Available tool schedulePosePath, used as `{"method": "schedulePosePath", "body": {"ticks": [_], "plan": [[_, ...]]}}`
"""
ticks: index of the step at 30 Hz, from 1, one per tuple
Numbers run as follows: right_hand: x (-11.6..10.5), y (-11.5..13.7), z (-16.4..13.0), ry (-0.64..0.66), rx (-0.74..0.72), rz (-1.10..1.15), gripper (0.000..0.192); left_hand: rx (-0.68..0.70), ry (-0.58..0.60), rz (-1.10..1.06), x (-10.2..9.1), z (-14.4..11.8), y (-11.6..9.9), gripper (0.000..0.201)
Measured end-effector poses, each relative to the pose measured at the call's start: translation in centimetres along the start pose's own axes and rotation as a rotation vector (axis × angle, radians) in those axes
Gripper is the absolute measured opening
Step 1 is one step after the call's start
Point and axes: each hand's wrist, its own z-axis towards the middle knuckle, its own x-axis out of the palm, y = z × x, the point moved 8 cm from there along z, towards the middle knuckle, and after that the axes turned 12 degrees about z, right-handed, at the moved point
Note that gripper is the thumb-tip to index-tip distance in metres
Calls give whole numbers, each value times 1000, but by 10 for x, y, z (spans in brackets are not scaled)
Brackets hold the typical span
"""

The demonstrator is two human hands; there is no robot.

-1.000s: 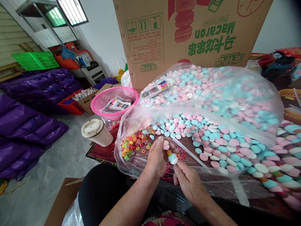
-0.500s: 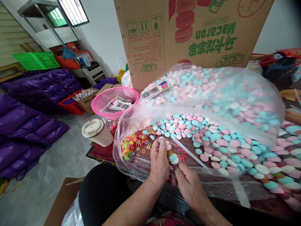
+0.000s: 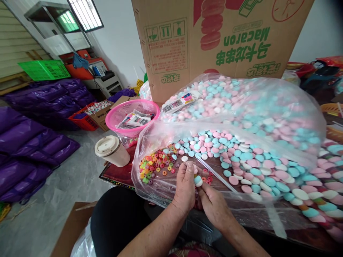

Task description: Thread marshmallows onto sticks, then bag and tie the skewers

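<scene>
Between my two hands is a candy skewer [image 3: 198, 181], with pink, yellowish, blue and white pieces in a row. My left hand [image 3: 185, 182] is closed around its upper end, thumb on top near a pink piece. At the lower end, just under the white piece, the fingers of my right hand [image 3: 215, 205] are pinched; the stick itself is mostly hidden. A loose white candy [image 3: 184, 159] lies just beyond my left fingertips. Clear plastic straw-like sticks [image 3: 214, 171] rest past my hands. Ring gummies [image 3: 158, 162] are heaped to the left.
Pink, blue and white candies [image 3: 257, 164] spread from a large clear bag [image 3: 284, 107]. Finished-looking candy skewers [image 3: 318, 200] are piled at right. A lidded cup [image 3: 112, 151] and a pink basket [image 3: 108, 119] of wrappers stand left. Behind rises a cardboard box [image 3: 171, 85].
My left hand has moved slightly down and right, closer to my right hand. The loose white candy beyond it now shows fully. The view has shifted a little.
</scene>
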Motion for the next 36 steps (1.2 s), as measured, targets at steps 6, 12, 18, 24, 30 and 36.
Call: {"method": "schedulePosePath", "body": {"ticks": [6,12,18,24,30,36], "plan": [[-15,10,-5,74,-12,-53,38,-119,86,-139,-1,6,-6,42],[-9,10,-11,101,-10,-33,35,-76,119,-152,8,4,-15,28],[-3,2,-14,100,8,14,34,-3,134,-83,8,1,-18,27],[-6,8,-17,82,-58,18,35,-23,66,-72,4,2,-19,29],[-4,10,-18,10,-110,-24,36,-8,84,-5,12,-4,-10,35],[-12,12,-13,-60,-156,-69,34,-113,32,-6,14,-9,15,34]]}}
